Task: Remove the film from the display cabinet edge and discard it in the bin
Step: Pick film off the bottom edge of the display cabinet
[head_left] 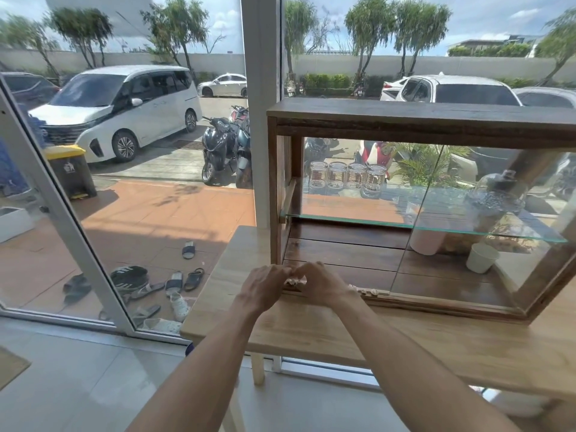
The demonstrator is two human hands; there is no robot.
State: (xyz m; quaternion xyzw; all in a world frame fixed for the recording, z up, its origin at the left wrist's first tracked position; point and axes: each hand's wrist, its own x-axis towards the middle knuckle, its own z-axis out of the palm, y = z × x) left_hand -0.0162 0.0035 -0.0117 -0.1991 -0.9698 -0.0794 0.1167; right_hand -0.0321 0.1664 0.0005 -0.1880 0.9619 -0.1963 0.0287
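Where hands (291,283) meet: crumpled film (294,281)

Pale tiled floor (93,385) in bright daylight; floor-to-ceiling window (140,151) with white frame (261,88); light wooden tabletop (311,332) against the glass; parked cars, scooters and loose sandals (174,285) outside.

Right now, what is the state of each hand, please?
Left hand: closed, pinching the crumpled film at the cabinet's lower front edge.
Right hand: closed, pinching the same film.
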